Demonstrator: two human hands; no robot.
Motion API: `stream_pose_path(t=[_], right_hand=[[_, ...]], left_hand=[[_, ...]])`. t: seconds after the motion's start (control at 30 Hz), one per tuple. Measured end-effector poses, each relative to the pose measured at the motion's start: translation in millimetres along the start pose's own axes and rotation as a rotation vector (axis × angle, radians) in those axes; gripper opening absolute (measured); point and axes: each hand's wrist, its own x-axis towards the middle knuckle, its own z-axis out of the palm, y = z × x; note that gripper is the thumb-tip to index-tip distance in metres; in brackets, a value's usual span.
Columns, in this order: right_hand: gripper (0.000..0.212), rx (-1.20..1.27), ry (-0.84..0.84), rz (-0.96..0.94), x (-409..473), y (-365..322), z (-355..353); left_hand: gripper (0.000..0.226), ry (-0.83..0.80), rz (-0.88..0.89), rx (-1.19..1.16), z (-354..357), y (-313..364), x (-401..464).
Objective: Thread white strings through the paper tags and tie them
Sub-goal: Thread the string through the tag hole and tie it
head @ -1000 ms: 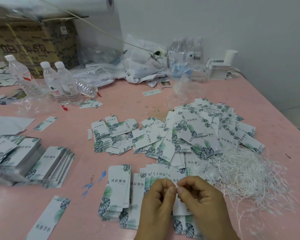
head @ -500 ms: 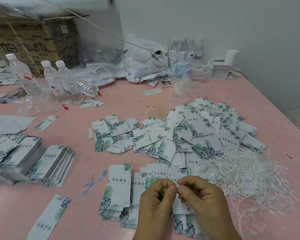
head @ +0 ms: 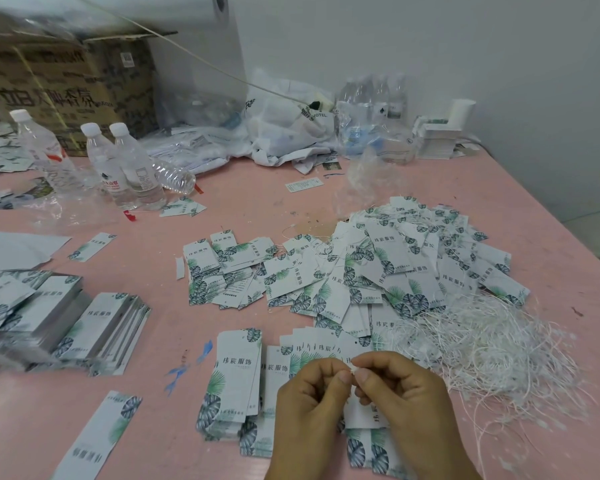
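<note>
Pink table spreads before us; our left hand and right hand meet fingertip to fingertip, both curled, pinching a white string above a paper tag whose long axis runs away from us. Loose strings heap right of our hands, finished tags beyond them.

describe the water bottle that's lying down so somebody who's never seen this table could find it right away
Start at the cardboard box in the far left corner of the pink table. In front of it stand three capped water bottles. Just right of them lies the fallen bottle, clear and ribbed, the only one on its side.
</note>
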Motion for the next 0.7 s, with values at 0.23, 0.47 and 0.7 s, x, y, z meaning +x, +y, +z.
stream_pose_path(t=[0.23, 0.47, 0.7], right_hand=[[0.035, -0.076, 0.029, -0.033, -1, 0, 2], [0.034, -0.088, 0.015, -0.05, -1, 2, 0], [0.028, 0.068, -0.152, 0.049, 7, 0, -9]], left_hand=[[0.006, 0.021, -0.007, 0.036, -2, -4, 1], [0.002, -0.006, -0.009, -0.03, -3, 0, 1], [0.011, -0.111, -0.057, -0.144, -4, 5, 3]])
